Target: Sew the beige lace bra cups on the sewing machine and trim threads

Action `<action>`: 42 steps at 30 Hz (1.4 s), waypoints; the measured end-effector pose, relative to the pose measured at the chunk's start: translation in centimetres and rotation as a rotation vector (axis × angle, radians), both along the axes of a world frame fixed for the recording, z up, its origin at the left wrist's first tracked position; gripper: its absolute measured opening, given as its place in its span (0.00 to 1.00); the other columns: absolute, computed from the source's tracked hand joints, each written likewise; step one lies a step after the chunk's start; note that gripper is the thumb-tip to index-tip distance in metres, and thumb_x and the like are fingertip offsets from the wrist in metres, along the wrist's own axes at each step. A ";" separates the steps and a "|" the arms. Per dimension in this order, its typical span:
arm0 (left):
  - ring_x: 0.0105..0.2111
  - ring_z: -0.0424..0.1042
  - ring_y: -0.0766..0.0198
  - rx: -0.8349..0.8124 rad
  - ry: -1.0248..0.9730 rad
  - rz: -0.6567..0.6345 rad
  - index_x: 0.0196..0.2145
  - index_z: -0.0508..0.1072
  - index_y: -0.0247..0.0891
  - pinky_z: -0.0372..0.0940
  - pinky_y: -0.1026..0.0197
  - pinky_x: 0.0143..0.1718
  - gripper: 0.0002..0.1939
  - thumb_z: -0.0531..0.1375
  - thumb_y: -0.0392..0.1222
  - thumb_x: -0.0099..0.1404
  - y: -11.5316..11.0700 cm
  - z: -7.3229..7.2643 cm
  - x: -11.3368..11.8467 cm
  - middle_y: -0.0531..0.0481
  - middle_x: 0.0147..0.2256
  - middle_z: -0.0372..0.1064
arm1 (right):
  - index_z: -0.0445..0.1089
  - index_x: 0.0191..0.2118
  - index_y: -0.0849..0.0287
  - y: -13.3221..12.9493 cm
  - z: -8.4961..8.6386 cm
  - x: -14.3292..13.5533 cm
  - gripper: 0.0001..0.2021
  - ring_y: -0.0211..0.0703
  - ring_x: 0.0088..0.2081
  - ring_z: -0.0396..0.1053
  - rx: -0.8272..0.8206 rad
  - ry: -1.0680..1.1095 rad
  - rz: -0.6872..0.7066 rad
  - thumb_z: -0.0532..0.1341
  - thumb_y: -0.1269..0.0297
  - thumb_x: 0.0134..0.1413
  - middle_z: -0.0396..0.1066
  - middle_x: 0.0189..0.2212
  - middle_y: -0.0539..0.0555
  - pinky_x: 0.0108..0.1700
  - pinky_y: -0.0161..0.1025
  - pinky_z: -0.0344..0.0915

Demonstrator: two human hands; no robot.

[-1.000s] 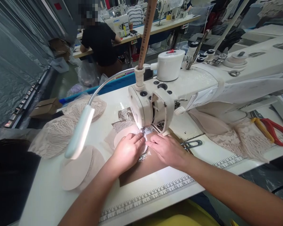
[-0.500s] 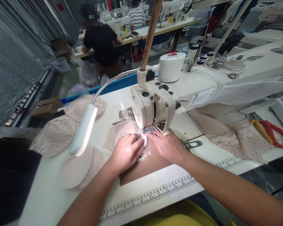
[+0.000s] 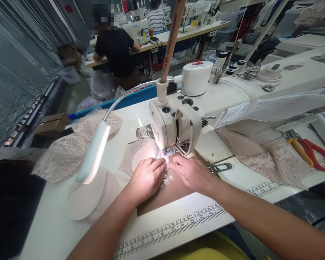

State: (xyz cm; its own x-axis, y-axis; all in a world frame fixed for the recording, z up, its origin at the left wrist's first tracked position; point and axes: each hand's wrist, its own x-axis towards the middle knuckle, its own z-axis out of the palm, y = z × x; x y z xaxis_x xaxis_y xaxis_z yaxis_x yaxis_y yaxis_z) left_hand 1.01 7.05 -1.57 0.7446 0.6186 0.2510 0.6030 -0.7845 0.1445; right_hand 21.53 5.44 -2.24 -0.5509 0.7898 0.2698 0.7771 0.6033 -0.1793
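Observation:
A pale pink bra cup point(image 3: 140, 155) with a lace edge lies under the head of the white sewing machine point(image 3: 165, 124). My left hand point(image 3: 149, 177) is closed on the cup's near edge, fingertips pressed together just in front of the needle area. From the right, my right hand point(image 3: 191, 171) pinches the same edge, its thumb and forefinger close to the left fingertips. The needle and presser foot are mostly hidden by the machine head and my fingers. Beneath both hands is a brown sheet point(image 3: 165, 200) on the white table.
Lace cups point(image 3: 63, 157) and a plain cup point(image 3: 86, 198) lie at left under a gooseneck lamp point(image 3: 93, 153). At right are lace fabric point(image 3: 276, 159) and red-handled scissors point(image 3: 318, 155). A ruler strip point(image 3: 178, 227) runs along the front edge. A person point(image 3: 115, 50) sits beyond.
My right hand has drawn slightly back from the needle, toward me. My left hand stays close to its place, and the cup's edge has shifted a little at the needle.

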 end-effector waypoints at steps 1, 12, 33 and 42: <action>0.37 0.65 0.58 -0.002 0.003 0.007 0.47 0.73 0.34 0.66 0.55 0.38 0.14 0.51 0.38 0.69 0.0 0.0 0.0 0.47 0.50 0.71 | 0.72 0.40 0.60 0.0 0.0 0.0 0.12 0.36 0.25 0.50 -0.005 -0.006 0.001 0.52 0.75 0.57 0.65 0.29 0.51 0.29 0.38 0.44; 0.38 0.67 0.56 -0.009 0.004 0.029 0.49 0.71 0.33 0.67 0.53 0.39 0.16 0.51 0.39 0.69 0.4 -0.2 0.0 0.44 0.52 0.69 | 0.71 0.46 0.60 0.1 0.4 -0.3 0.15 0.38 0.29 0.56 -0.039 -0.037 -0.057 0.53 0.76 0.55 0.68 0.34 0.53 0.29 0.38 0.45; 0.56 0.59 0.46 -0.038 -0.122 0.373 0.51 0.68 0.36 0.55 0.41 0.55 0.18 0.54 0.44 0.65 2.1 -0.2 -0.9 0.38 0.55 0.62 | 0.73 0.42 0.61 0.3 0.1 -0.2 0.16 0.38 0.25 0.62 -0.006 0.012 0.002 0.47 0.71 0.62 0.65 0.27 0.53 0.26 0.36 0.53; 0.56 0.59 0.44 -0.035 -0.158 0.580 0.57 0.61 0.37 0.58 0.42 0.54 0.28 0.58 0.48 0.61 1.8 2.2 -3.3 0.36 0.57 0.59 | 0.72 0.45 0.60 0.7 -0.6 0.4 0.17 0.41 0.28 0.66 0.071 0.022 0.082 0.47 0.68 0.63 0.67 0.30 0.54 0.31 0.39 0.61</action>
State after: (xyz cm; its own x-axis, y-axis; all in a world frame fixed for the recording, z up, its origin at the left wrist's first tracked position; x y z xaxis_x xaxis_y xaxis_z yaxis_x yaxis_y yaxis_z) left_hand -2.31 8.87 0.67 0.2380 0.9226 0.3036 0.9004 -0.3268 0.2872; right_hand 21.94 6.16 -2.80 -0.6063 0.7207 0.3362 0.7208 0.6766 -0.1504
